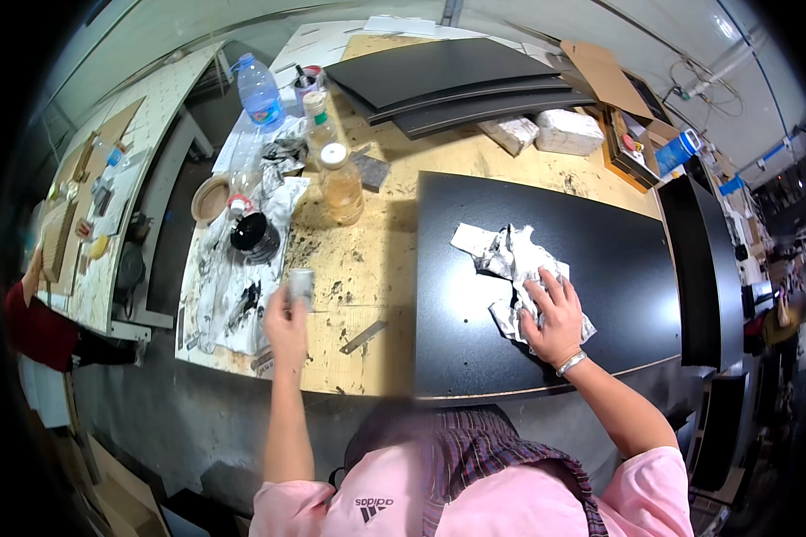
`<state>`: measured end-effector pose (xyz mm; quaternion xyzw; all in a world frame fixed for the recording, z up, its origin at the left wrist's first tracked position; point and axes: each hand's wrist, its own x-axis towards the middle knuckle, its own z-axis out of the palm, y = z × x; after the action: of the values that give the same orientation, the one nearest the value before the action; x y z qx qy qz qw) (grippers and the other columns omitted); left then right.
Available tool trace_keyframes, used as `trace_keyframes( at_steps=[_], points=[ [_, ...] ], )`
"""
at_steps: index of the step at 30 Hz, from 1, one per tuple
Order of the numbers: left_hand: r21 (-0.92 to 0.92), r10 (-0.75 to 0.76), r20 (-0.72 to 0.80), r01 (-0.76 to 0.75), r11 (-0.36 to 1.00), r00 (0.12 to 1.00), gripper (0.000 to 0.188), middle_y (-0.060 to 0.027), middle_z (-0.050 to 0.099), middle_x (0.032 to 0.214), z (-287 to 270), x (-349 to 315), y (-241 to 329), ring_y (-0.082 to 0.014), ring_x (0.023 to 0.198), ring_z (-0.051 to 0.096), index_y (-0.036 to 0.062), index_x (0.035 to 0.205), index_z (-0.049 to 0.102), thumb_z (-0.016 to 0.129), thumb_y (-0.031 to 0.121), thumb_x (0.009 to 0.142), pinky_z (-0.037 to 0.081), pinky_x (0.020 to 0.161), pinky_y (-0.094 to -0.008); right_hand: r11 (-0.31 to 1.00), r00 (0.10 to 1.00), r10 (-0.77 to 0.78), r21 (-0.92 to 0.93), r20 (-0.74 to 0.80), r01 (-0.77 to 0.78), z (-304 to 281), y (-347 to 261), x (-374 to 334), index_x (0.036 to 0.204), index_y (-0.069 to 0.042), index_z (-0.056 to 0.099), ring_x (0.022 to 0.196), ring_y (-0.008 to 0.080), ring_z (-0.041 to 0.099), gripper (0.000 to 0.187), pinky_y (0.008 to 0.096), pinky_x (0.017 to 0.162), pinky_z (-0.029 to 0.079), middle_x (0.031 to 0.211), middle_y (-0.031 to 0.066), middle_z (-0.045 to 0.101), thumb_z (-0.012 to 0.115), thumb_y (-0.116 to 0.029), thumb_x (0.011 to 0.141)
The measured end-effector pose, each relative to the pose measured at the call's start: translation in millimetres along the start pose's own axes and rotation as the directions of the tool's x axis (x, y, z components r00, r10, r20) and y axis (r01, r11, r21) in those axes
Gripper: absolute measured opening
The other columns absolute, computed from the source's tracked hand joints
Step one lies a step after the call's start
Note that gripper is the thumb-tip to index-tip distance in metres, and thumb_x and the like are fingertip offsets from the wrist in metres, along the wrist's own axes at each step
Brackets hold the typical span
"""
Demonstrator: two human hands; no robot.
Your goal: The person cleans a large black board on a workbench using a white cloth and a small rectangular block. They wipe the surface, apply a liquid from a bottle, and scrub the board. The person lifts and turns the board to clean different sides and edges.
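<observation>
My left hand (287, 324) is closed around a small pale cylinder (301, 285), slightly blurred, above the bench's left part. To the right lies a glossy black board (618, 242). A crumpled white rag (509, 252) with black stains rests on it, and my right hand (555, 320) lies on the rag's right side, fingers spread. Just beyond my left hand, a jar of black liquid (256, 238) stands on a stained white sheet (219, 313). A flat metal scraper blade (364, 337) lies between the sheet and the board.
Behind the jar stand a glass bottle of amber liquid (341, 192) and a large blue-tinted plastic bottle (260, 94). Several black panels (448, 76) are stacked at the back, near white wrapped blocks (569, 132). An open cardboard box (600, 76) is at back right. Another person's sleeve (40, 327) shows far left.
</observation>
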<state>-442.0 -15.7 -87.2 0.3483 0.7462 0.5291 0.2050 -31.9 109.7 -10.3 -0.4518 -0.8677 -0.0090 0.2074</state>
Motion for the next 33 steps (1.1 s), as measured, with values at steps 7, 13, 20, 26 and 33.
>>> trace_keyframes(
  at_steps=[7, 13, 20, 26, 33],
  points=[
    [-0.142, 0.344, 0.292, -0.315, 0.938, 0.892, 0.031, -0.0155, 0.061, 0.112, 77, 14, 81, -0.0292, 0.099, 0.061, -0.0024, 0.121, 0.056, 0.058, 0.003, 0.09, 0.049, 0.086, -0.0365, 0.999, 0.999, 0.05, -0.015, -0.011, -0.05, 1, -2, 2, 0.117, -0.013, 0.066, 0.116, 0.0453, 0.051, 0.044, 0.0502, 0.099, 0.042, 0.133, 0.0161, 0.056, 0.069, -0.025, 0.075],
    [-0.07, 0.474, 0.364, -0.484, 0.872, 0.802, 0.033, -0.0183, 0.06, 0.112, 112, 29, 76, -0.0365, 0.102, 0.06, -0.0026, 0.121, 0.058, 0.057, 0.001, 0.087, 0.047, 0.089, -0.0414, 0.997, 0.997, 0.077, 0.0, -0.014, -0.077, -2, -3, 2, 0.116, -0.014, 0.066, 0.115, 0.0446, 0.052, 0.043, 0.0505, 0.098, 0.043, 0.132, 0.015, 0.057, 0.068, -0.027, 0.075],
    [0.173, 0.454, 0.211, -0.49, 0.854, 0.866, 0.034, -0.0216, 0.06, 0.115, 197, 148, 91, -0.0393, 0.108, 0.057, 0.0005, 0.122, 0.06, 0.059, 0.006, 0.089, 0.045, 0.094, -0.045, 0.996, 0.996, 0.087, -0.001, -0.001, -0.087, -1, -3, 4, 0.114, -0.015, 0.066, 0.116, 0.0453, 0.052, 0.042, 0.0509, 0.098, 0.044, 0.132, 0.0139, 0.057, 0.068, -0.029, 0.074],
    [0.139, 0.463, 0.279, -0.512, 0.848, 0.841, 0.034, -0.0209, 0.06, 0.114, 183, 142, 95, -0.0374, 0.11, 0.057, 0.0003, 0.124, 0.059, 0.056, 0.006, 0.09, 0.044, 0.097, -0.0446, 0.997, 0.997, 0.074, 0.009, -0.011, -0.074, 3, -3, 3, 0.114, -0.015, 0.067, 0.117, 0.0455, 0.051, 0.042, 0.0509, 0.098, 0.044, 0.132, 0.0141, 0.057, 0.069, -0.028, 0.075],
    [-0.114, 0.418, 0.719, -0.499, 0.859, 0.555, 0.036, -0.0181, 0.065, 0.099, 11, -72, 66, -0.0357, 0.09, 0.062, 0.0008, 0.113, 0.067, 0.067, -0.001, 0.078, 0.052, 0.079, -0.0405, 0.999, 0.999, 0.042, 0.01, -0.027, -0.042, 2, -1, -1, 0.117, -0.011, 0.065, 0.115, 0.0452, 0.051, 0.043, 0.0514, 0.098, 0.044, 0.131, 0.017, 0.056, 0.068, -0.027, 0.076]
  ],
)
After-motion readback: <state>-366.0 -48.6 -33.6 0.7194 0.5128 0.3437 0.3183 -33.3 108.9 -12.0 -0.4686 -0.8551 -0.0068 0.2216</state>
